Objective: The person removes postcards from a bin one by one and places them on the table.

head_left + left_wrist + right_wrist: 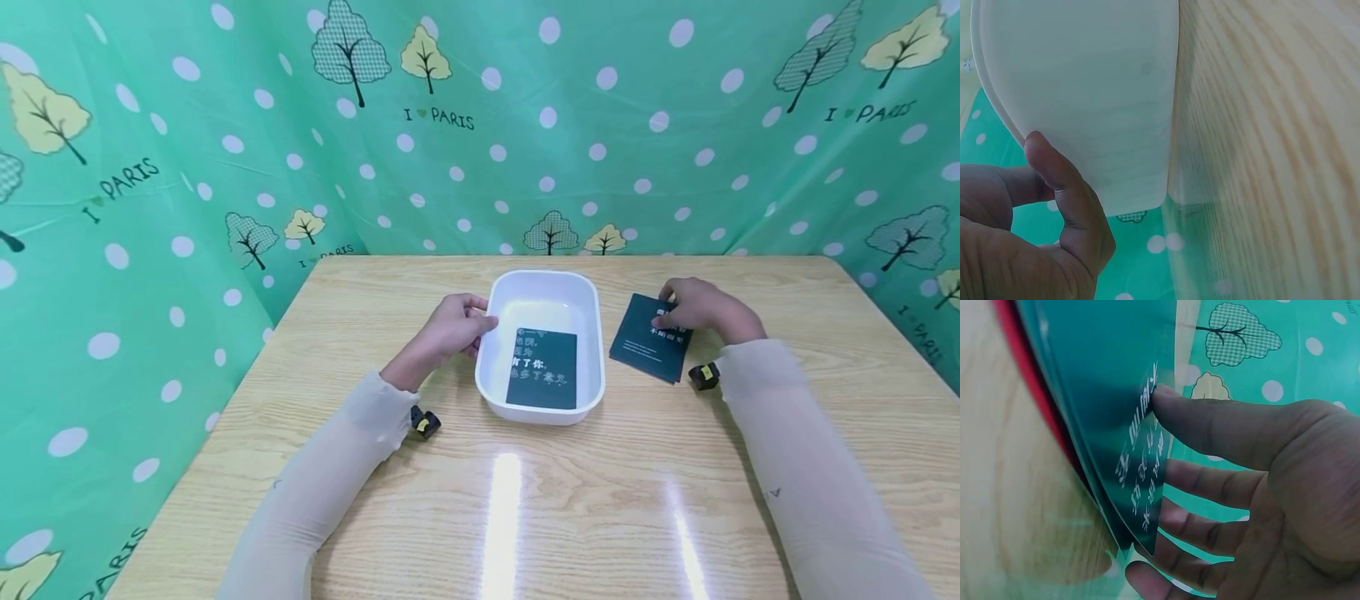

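Observation:
A white plastic tub (542, 350) stands mid-table, a dark green card (542, 392) with white lettering lying on its floor. At the tub's left side my left hand (456, 325) pinches the rim, thumb over the edge. In the left wrist view a bent finger (1069, 194) rests on the outer wall. To the right of the tub lies a small stack of dark green cards (645, 346) with white print. My right hand (701, 307) pinches the top card by its right edge, thumb (1210, 425) on its face. A red layer (1038, 394) shows beneath.
A wood-grain table (600, 500) carries everything. Green polka-dot curtain (525, 125) with printed trees hangs behind it and along its left side. Small black wrist devices (425, 422) sit at both cuffs.

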Available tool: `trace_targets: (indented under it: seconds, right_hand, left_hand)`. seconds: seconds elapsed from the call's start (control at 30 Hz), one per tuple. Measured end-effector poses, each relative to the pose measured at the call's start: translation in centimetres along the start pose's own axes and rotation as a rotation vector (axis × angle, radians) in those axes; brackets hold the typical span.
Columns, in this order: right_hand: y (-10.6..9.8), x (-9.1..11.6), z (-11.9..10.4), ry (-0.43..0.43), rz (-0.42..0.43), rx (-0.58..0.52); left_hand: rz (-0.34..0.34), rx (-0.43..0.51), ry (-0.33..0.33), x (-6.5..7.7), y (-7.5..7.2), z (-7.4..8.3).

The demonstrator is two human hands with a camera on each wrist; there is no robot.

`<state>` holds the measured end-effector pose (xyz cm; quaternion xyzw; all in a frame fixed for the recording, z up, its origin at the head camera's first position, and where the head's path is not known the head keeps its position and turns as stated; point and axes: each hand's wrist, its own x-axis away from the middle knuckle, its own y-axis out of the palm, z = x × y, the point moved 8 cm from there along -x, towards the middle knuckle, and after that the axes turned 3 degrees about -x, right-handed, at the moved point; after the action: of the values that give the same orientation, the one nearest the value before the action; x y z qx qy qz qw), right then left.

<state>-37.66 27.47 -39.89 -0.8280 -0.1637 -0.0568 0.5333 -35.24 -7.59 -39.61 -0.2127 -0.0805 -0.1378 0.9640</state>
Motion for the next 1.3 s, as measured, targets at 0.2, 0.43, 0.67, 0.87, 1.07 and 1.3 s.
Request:
trace_targets:
  seconds: [0.2, 0.43, 0.67, 0.87, 1.07, 1.3]
  right_hand:
    - [0.0, 0.0, -0.2, 0.003, 0.014, 0.026]
    - [-0.7, 0.3, -1.7, -0.081, 0.087, 0.078]
    - [-1.7, 0.7, -4.9, -0.129, 0.237, 0.082]
    - [-1.9, 1.3, -8.0, -0.145, 0.376, 0.034]
    - [-1.4, 1.8, -10.8, -0.23, 0.424, 0.007]
    - [0.1, 2.0, -13.0, -0.254, 0.406, 0.056]
  left_hand:
    - [-0.003, 0.011, -0.001, 0.0, 0.1, -0.1]
    - [-0.003, 0.005, -0.004, 0.1, 0.1, -0.1]
    - [0.003, -0.004, 0.002, 0.0, 0.1, 0.0]
    - [0.005, -0.006, 0.001, 0.1, 0.1, 0.1]
    - [0.006, -0.004, 0.002, 0.0, 0.1, 0.1]
    - [0.006, -0.001, 0.002, 0.0, 0.1, 0.1]
